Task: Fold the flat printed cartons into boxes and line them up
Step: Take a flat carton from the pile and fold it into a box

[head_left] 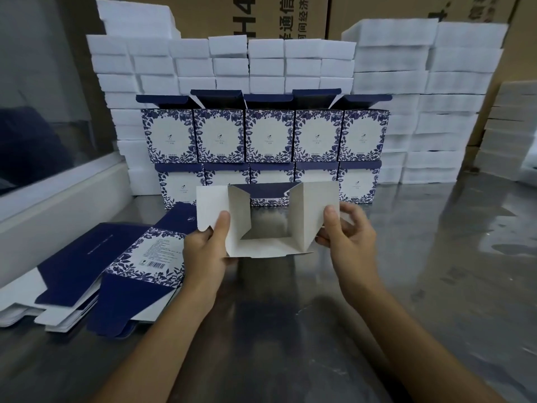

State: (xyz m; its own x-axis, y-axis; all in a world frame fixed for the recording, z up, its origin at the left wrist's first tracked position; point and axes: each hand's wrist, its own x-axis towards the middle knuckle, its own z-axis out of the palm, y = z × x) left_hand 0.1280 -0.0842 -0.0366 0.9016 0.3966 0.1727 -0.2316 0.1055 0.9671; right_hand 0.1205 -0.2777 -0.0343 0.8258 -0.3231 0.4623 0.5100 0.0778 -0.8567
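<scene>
Ten-ish boxes (266,135) stacked mid-frame. My left hand (207,248) & right hand (347,237) both pinch an opened carton (267,219), flaps unfolded; flat stack (96,274) lower left remains.

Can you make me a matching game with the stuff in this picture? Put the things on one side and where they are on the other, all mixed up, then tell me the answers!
Things:
1. open carton
2. flat cartons
3. finished boxes
4. white foam blocks

Places:
A. lying in a pile on the table, near the left arm
B. held up between the left hand and the right hand
C. stacked highest, at the very back
D. lined up in two rows, just behind the hands

Pairs: 1-B, 2-A, 3-D, 4-C
</scene>
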